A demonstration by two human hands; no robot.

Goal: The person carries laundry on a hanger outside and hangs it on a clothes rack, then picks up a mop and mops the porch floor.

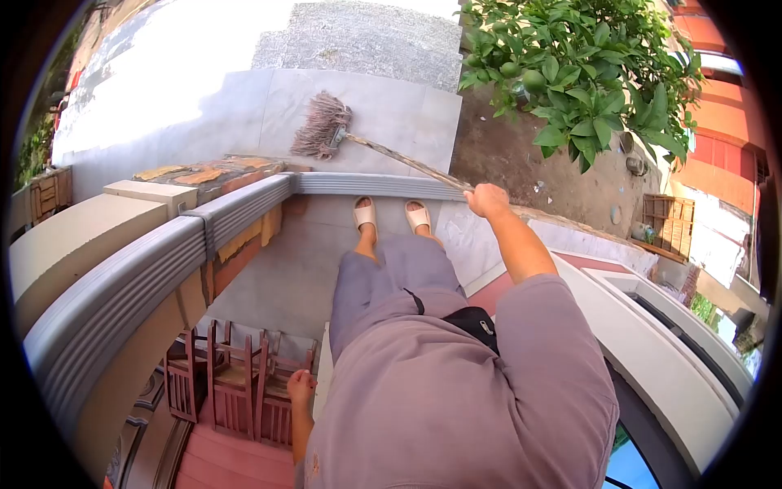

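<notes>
My right hand (489, 200) is wrapped around the end of a wooden mop handle (403, 159). The handle runs up and to the left to a mop head (323, 126) of pinkish-grey strings, which lies on the pale tiled floor (391, 98) beyond a grey ribbed rail or sill. At my left side, low in the view, my left hand (301, 387) hangs with its fingers curled in and nothing visible in them. Close to that hand stand reddish-brown wooden chairs (244, 375).
The grey ribbed rail (130, 285) curves along my left and passes in front of my sandals (364, 212). A leafy tree with green fruit (578, 73) grows at the upper right over bare soil (505, 155). A wooden crate (668, 224) stands farther right. White window framing (643, 334) lies on my right.
</notes>
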